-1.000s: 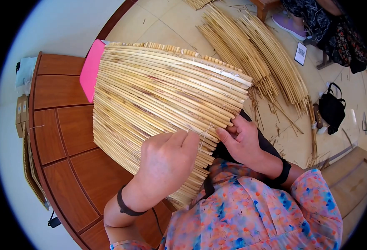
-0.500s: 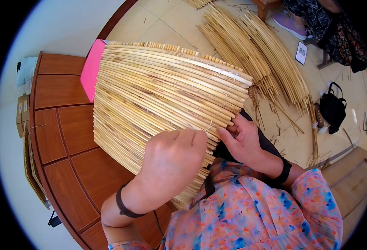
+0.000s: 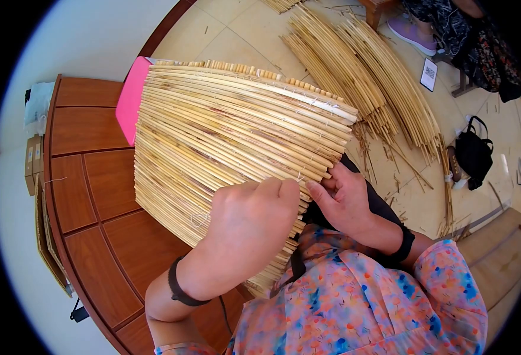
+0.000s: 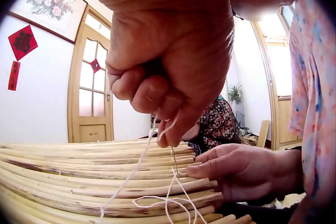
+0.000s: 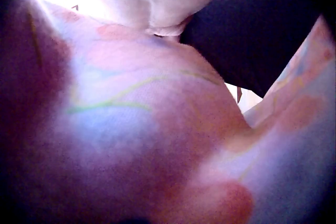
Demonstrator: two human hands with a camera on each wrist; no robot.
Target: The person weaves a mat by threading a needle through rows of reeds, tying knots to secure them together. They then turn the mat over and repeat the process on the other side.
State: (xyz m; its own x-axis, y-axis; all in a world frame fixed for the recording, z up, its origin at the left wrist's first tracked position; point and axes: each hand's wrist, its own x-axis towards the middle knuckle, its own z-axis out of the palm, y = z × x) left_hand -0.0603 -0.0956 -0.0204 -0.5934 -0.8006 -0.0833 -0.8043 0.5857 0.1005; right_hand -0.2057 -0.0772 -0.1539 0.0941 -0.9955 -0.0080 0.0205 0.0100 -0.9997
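A mat of pale reed stalks [image 3: 231, 124], stitched with white thread, lies across the person's lap. Over its near right part, the left hand [image 3: 254, 219] points down with curled fingers. The left wrist view shows its thumb and fingertips pinching a thin needle [image 4: 175, 160], tip down among the stalks. White thread [image 4: 128, 179] runs from those fingers to the mat and loops loosely over it. The right hand [image 3: 346, 198] holds the stalk ends at the mat's edge, thumb uppermost, close beside the needle. Blurred floral cloth [image 5: 131, 113] fills most of the right wrist view.
Under the mat are a wooden panelled surface [image 3: 112, 207] and a pink board [image 3: 131, 100]. Bundles of loose stalks [image 3: 355, 71] lie on the tiled floor, near a black bag [image 3: 472, 154] and a QR-code card [image 3: 428, 74]. Another person's shoe [image 3: 413, 35] shows at the back.
The left hand has moved right across the mat, closer to the right hand, and the thread stretch between them looks shorter. The right hand stays at the mat's edge.
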